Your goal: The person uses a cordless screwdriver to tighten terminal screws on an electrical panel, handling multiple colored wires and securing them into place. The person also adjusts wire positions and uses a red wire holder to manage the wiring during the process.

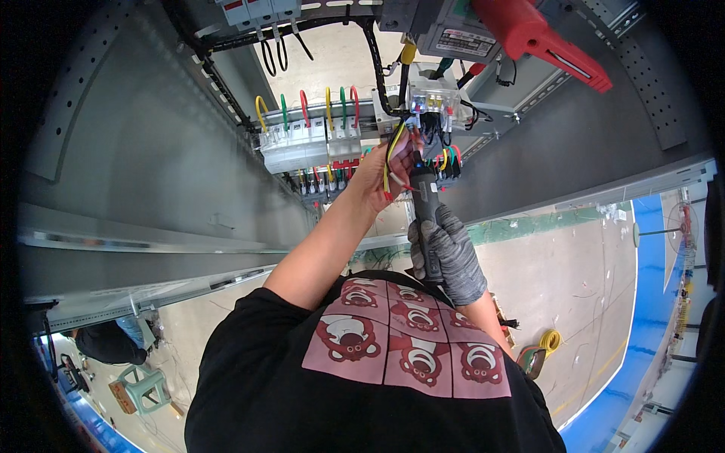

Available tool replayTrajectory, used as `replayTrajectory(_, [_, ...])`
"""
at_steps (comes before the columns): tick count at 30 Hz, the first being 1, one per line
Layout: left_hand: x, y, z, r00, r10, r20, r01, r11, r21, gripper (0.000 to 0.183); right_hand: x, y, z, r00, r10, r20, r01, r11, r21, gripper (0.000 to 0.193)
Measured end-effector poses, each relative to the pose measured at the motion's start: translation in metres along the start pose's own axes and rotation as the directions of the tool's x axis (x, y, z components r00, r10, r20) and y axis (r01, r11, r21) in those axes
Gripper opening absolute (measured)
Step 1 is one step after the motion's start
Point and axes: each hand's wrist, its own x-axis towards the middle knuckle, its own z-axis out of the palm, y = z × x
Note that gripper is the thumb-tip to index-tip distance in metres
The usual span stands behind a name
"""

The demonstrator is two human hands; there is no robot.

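Observation:
My right hand [451, 253], in a grey knit glove, is wrapped round the body of a dark cordless screwdriver [426, 198]. The tool points up and away, its tip near a clear-covered terminal block [436, 101]. My bare left hand [384, 172] is closed about a few thin wires [390, 160], yellow and red ones among them, just left of the screwdriver. Its fingertips reach up beside the terminal block and are partly hidden. Whether the bit touches a screw is too small to tell.
A row of white circuit breakers [308, 143] with coloured wire loops sits left of my hands. Above right juts a red rotary handle [540, 41]. Grey cabinet walls [143, 128] close in on both sides. Behind lie a green stool [145, 386], a yellow coil [550, 341] and another person [112, 341].

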Motion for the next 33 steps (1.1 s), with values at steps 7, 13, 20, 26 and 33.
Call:
replayTrajectory(7, [0.001,-0.005,0.006,0.998,0.032,-0.047,-0.032,0.999,0.009,0.025,0.0,-0.011,0.001,0.999,0.032,-0.006,-0.032,0.999,0.019,0.033])
replayTrajectory(13, [-0.004,-0.005,0.014,0.994,0.042,-0.102,-0.052,0.994,-0.095,0.022,0.0,-0.003,-0.002,1.0,0.027,-0.011,-0.027,0.998,0.057,0.033])
replayTrajectory(20, [0.0,-0.004,0.003,0.999,0.027,-0.045,-0.029,0.999,-0.035,0.023,-0.001,-0.003,0.0,0.999,0.044,-0.028,-0.044,0.999,0.019,0.029])
replayTrajectory(26, [0.002,-0.004,0.002,0.999,0.034,0.001,-0.034,0.999,-0.032,0.024,0.0,-0.004,0.004,0.998,0.059,-0.019,-0.057,0.995,0.08,0.031])
replayTrajectory(33, [-0.002,-0.006,0.01,0.997,0.038,-0.063,-0.041,0.998,-0.041,0.023,-0.005,-0.001,0.001,0.992,-0.017,0.124,-0.032,0.923,0.384,0.057])
